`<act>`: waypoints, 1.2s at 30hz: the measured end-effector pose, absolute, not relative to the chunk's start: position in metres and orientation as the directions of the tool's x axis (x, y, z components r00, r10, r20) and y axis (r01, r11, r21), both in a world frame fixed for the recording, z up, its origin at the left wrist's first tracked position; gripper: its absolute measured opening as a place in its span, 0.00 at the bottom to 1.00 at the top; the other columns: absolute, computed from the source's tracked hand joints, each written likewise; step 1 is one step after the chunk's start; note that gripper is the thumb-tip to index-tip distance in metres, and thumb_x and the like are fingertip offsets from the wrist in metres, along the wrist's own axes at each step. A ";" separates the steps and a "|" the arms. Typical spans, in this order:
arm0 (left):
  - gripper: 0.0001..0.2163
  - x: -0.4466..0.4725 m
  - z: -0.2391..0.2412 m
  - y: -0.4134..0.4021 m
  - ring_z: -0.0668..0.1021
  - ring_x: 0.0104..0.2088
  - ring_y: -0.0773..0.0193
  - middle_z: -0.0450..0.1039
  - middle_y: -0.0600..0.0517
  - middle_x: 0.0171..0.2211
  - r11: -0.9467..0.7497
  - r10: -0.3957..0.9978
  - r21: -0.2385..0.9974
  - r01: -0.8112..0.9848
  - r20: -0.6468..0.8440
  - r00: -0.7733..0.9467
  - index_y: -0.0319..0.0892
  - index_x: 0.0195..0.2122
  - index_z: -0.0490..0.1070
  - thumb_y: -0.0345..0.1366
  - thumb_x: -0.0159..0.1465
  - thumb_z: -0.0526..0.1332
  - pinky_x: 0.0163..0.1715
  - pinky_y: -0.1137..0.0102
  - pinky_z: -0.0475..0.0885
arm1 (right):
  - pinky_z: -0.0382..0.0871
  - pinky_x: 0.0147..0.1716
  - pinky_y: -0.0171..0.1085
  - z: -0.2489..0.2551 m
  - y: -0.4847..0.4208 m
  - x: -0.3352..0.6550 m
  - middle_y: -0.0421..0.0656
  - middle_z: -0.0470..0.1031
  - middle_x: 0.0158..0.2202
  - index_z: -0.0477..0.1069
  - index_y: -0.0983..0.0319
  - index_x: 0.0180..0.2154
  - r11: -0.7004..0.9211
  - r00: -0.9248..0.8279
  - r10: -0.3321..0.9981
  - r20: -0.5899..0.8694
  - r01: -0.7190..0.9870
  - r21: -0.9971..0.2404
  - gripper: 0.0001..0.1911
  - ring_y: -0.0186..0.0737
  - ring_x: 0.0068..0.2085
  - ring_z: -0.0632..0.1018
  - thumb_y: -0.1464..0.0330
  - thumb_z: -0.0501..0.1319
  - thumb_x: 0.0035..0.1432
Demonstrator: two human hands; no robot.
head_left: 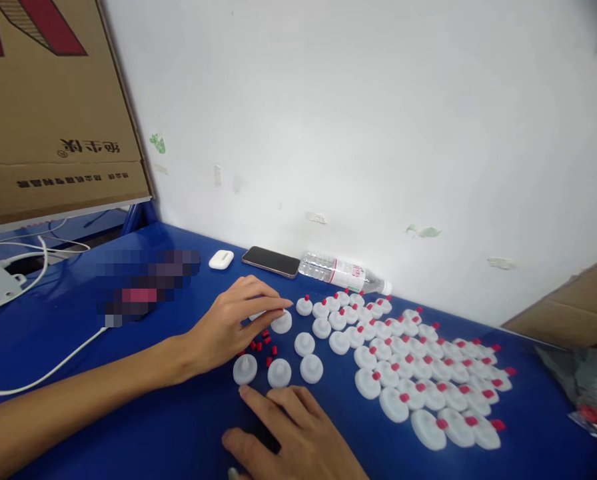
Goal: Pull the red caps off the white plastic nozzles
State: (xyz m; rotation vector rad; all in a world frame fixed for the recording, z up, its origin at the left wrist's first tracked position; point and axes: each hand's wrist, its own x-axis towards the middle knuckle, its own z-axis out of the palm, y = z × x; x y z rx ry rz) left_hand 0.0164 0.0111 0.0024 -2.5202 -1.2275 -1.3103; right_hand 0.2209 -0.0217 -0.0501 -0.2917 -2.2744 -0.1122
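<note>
Many white round plastic caps lie on the blue table [128, 427]. Several on the right carry small red plugs [428, 380]; a few near my hands are plain white [304, 344]. Loose red plugs [263, 341] lie scattered between them. My left hand [233, 327] reaches in from the left, fingers pressed together on a white cap [281, 323]. My right hand [293, 433] rests at the bottom edge, fingers curled down on the table, just below two plain caps [245, 369]; I cannot make out anything in it.
A phone [271, 261], a white earbud case [221, 259] and a lying water bottle [343, 273] sit along the white wall. A cardboard box [53, 113] and white cables [33, 380] are at left. A plastic bag of parts [591, 393] lies at right.
</note>
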 end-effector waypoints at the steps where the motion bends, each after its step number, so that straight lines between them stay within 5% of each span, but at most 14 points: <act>1: 0.08 0.017 0.005 0.010 0.77 0.40 0.60 0.80 0.49 0.41 -0.697 0.601 0.285 0.658 0.732 0.321 0.42 0.50 0.78 0.29 0.73 0.61 0.43 0.64 0.70 | 0.68 0.34 0.39 -0.047 -0.020 0.222 0.40 0.80 0.43 0.74 0.56 0.38 0.969 -0.609 0.165 0.776 0.248 -0.012 0.12 0.39 0.34 0.74 0.63 0.55 0.72; 4: 0.04 0.019 0.011 0.004 0.77 0.37 0.61 0.80 0.51 0.36 -0.711 0.576 0.282 0.644 0.758 0.305 0.42 0.43 0.77 0.32 0.73 0.63 0.41 0.64 0.69 | 0.66 0.32 0.39 -0.029 -0.013 0.231 0.40 0.75 0.30 0.74 0.61 0.33 0.955 -0.531 0.144 0.835 0.297 0.024 0.10 0.38 0.29 0.71 0.73 0.57 0.66; 8: 0.02 0.023 0.014 -0.005 0.76 0.34 0.62 0.80 0.53 0.33 -0.731 0.589 0.334 0.595 0.750 0.301 0.45 0.43 0.75 0.35 0.73 0.64 0.41 0.63 0.69 | 0.70 0.45 0.46 -0.006 -0.001 0.251 0.51 0.76 0.47 0.79 0.61 0.44 0.905 -0.498 0.250 0.830 0.426 -0.017 0.10 0.47 0.44 0.76 0.72 0.59 0.66; 13: 0.04 0.028 0.013 -0.016 0.80 0.36 0.60 0.81 0.51 0.35 -0.811 0.539 0.323 0.488 0.737 0.408 0.46 0.48 0.75 0.34 0.74 0.62 0.43 0.62 0.71 | 0.68 0.56 0.55 -0.010 0.004 0.255 0.57 0.65 0.65 0.76 0.57 0.56 0.903 -0.588 0.260 0.766 0.429 0.023 0.16 0.58 0.62 0.69 0.65 0.56 0.71; 20: 0.11 0.029 0.009 -0.020 0.80 0.39 0.58 0.83 0.49 0.38 -0.835 0.482 0.165 0.524 0.678 0.555 0.43 0.53 0.72 0.28 0.70 0.65 0.45 0.59 0.70 | 0.66 0.55 0.46 -0.025 0.008 0.251 0.46 0.77 0.40 0.78 0.57 0.44 0.920 -0.574 0.204 0.793 0.388 0.045 0.13 0.42 0.42 0.76 0.75 0.56 0.66; 29: 0.07 0.033 0.025 -0.023 0.73 0.42 0.55 0.77 0.48 0.38 -0.799 0.580 0.144 0.584 0.443 0.684 0.43 0.44 0.71 0.29 0.74 0.54 0.48 0.59 0.65 | 0.67 0.52 0.46 -0.025 0.006 0.247 0.44 0.73 0.34 0.77 0.58 0.42 0.942 -0.588 0.158 0.793 0.329 0.056 0.12 0.41 0.36 0.73 0.74 0.55 0.66; 32: 0.08 0.037 0.025 -0.027 0.70 0.36 0.56 0.71 0.50 0.32 -0.781 0.621 0.234 0.580 0.393 0.678 0.44 0.36 0.65 0.28 0.71 0.51 0.43 0.59 0.65 | 0.68 0.53 0.45 -0.024 0.006 0.245 0.42 0.73 0.32 0.76 0.57 0.40 0.927 -0.574 0.098 0.813 0.351 0.136 0.13 0.39 0.35 0.73 0.77 0.56 0.63; 36: 0.14 0.034 0.030 -0.027 0.66 0.30 0.61 0.64 0.55 0.27 -0.678 0.731 0.523 0.517 0.406 0.549 0.44 0.32 0.57 0.32 0.77 0.44 0.41 0.62 0.65 | 0.67 0.54 0.44 -0.020 0.010 0.251 0.44 0.75 0.34 0.75 0.56 0.38 0.906 -0.584 0.041 0.810 0.363 0.216 0.14 0.40 0.37 0.74 0.79 0.56 0.61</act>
